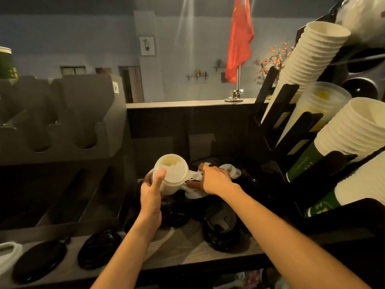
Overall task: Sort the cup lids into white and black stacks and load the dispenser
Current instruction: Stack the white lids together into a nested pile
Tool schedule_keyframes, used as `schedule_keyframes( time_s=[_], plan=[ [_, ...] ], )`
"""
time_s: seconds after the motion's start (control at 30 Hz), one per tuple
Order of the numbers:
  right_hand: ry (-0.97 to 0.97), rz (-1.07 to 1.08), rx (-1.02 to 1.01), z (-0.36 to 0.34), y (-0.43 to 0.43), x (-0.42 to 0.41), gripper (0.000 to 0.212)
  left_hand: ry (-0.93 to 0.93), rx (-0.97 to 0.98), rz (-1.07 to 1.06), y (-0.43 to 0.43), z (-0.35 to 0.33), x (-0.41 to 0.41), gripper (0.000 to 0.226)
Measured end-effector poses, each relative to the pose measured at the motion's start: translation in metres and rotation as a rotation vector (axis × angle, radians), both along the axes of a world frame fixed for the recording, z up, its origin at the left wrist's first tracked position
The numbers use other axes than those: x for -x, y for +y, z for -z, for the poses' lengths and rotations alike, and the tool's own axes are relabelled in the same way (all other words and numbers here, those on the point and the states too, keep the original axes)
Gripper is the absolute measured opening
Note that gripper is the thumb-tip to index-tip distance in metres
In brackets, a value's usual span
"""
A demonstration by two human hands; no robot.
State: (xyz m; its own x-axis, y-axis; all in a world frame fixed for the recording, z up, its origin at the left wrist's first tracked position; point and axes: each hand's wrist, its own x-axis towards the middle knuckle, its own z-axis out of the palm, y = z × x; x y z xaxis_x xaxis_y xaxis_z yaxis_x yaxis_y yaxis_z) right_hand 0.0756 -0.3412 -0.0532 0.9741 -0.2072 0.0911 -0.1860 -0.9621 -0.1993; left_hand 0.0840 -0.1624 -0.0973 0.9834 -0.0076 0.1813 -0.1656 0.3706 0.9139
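My left hand grips a tall stack of white lids, tilted so its top faces me. My right hand reaches into the pile on the counter and its fingers close on a loose white lid beside the stack. Another white lid lies just past my right fingers. Black lids lie scattered on the wooden counter below both hands. The grey dispenser stands at the left, with black lids and a white lid showing in its front slots.
A black rack at the right holds slanted stacks of white paper cups and clear cups. A dark back wall and ledge close off the counter behind the pile. A red flag stands on the ledge.
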Motion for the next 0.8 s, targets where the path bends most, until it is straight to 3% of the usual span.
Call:
schedule_keyframes(
  time_s=[0.07, 0.13, 0.3, 0.5, 0.67, 0.8],
  plan=[
    [0.010, 0.008, -0.053, 0.000, 0.003, -0.003, 0.079, -0.022, -0.040, 0.005, 0.004, 0.003, 0.002, 0.059],
    [0.008, 0.014, -0.131, 0.000, 0.005, -0.004, 0.079, -0.027, -0.077, 0.003, 0.005, 0.007, 0.003, 0.066],
    [0.028, 0.041, -0.253, 0.000, 0.009, -0.010, 0.071, -0.017, -0.121, -0.009, 0.005, 0.010, 0.009, 0.119],
    [-0.128, 0.094, -0.509, 0.001, 0.007, -0.008, 0.049, 0.030, -0.080, -0.029, 0.008, 0.008, 0.014, 0.113],
    [-0.309, 0.101, -0.795, 0.006, 0.004, -0.002, 0.042, 0.053, -0.055, -0.020, 0.007, 0.008, 0.012, 0.119],
    [-0.515, 0.159, -1.075, 0.006, 0.001, 0.005, 0.040, 0.072, -0.033, -0.010, 0.004, 0.009, 0.012, 0.107]
  ],
)
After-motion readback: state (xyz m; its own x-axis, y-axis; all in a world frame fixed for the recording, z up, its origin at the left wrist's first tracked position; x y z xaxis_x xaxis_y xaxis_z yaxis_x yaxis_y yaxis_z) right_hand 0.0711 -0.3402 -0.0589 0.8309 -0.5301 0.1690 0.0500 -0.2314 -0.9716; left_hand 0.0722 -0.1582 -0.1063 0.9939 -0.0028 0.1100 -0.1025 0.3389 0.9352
